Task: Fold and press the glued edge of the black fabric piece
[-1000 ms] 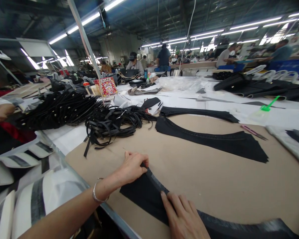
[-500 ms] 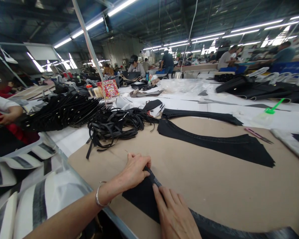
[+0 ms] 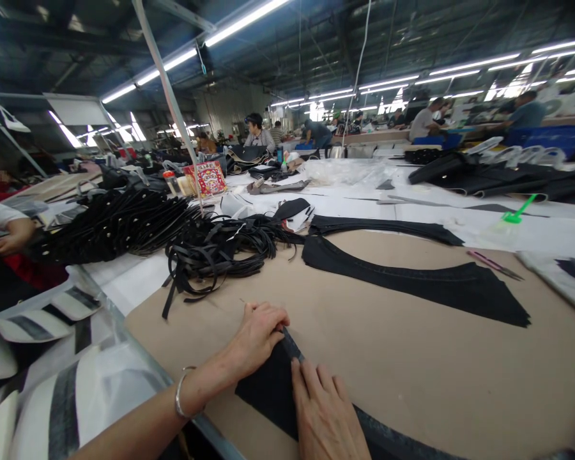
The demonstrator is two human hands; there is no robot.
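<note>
Right hand (image 3: pixel 326 412) slid nearer left hand (image 3: pixel 262 331), black straps (image 3: pixel 215 249) beyond.

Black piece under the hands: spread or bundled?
Spread: the black piece lies largely flat on the tan surface, running from left hand past right hand. Whether its edge is folded, cannot tell.

At the lower middle of the frame we see a black panel (image 3: pixel 266 390), matt and cloth-like, with a greyer strip (image 3: pixel 292 347) along its edge that looks faintly rubbed. The brown tabletop (image 3: pixel 436 370) has a smooth, dull finish, like card. The stacked black panels (image 3: pixel 426 284) right of centre look equally matt, while the tangled straps (image 3: pixel 239 265) left of centre carry a soft sheen (leather or imitation, we cannot tell). We note a polished metal bracelet (image 3: pixel 178 395) at lower left, glossy clear plastic sheeting (image 3: pixel 345 168) at upper centre, and metal-bladed snips (image 3: pixel 492 262) at right.
</note>
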